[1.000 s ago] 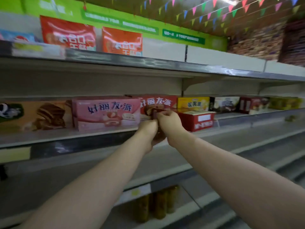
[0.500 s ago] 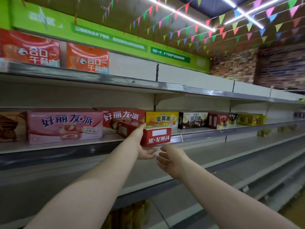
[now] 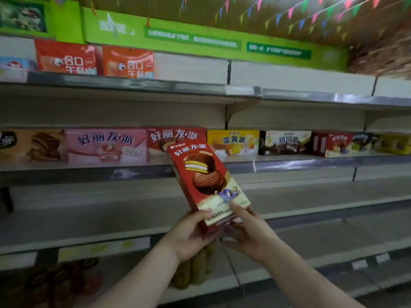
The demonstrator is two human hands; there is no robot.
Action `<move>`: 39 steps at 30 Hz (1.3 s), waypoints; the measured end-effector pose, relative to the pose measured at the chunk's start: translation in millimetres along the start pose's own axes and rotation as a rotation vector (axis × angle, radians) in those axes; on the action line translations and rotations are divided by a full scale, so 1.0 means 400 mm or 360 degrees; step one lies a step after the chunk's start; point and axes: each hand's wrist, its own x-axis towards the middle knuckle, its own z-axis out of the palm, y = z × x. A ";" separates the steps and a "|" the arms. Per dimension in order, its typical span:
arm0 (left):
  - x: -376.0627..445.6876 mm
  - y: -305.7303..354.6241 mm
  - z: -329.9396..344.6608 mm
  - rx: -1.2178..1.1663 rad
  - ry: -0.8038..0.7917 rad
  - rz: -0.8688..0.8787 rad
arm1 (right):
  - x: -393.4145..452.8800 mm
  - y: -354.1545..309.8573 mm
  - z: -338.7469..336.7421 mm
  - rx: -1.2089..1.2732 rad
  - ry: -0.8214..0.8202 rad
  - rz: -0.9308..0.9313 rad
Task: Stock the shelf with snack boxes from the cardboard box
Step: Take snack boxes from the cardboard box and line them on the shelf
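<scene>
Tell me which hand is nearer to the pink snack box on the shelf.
Left. The left hand grips the red box's lower end, below and right of the pink snack box; the right hand is farther right.

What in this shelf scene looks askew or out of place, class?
The red snack box stands out: both hands hold its lower end, left hand and right hand, and it tilts in the air before the shelf. The boxed row behind, such as the pink box, sits level.
</scene>
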 end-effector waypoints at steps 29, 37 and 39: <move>-0.036 -0.051 0.032 0.3051 0.0147 0.1872 | -0.203 -0.168 -0.320 0.0032 -0.0028 -0.0096; -0.071 0.031 0.021 0.2880 0.0319 0.1299 | -0.114 -0.177 -0.240 0.0065 -0.0096 -0.0121; -0.089 0.084 0.053 0.2561 0.0450 0.1038 | -0.083 -0.197 -0.195 0.0046 -0.0117 -0.0135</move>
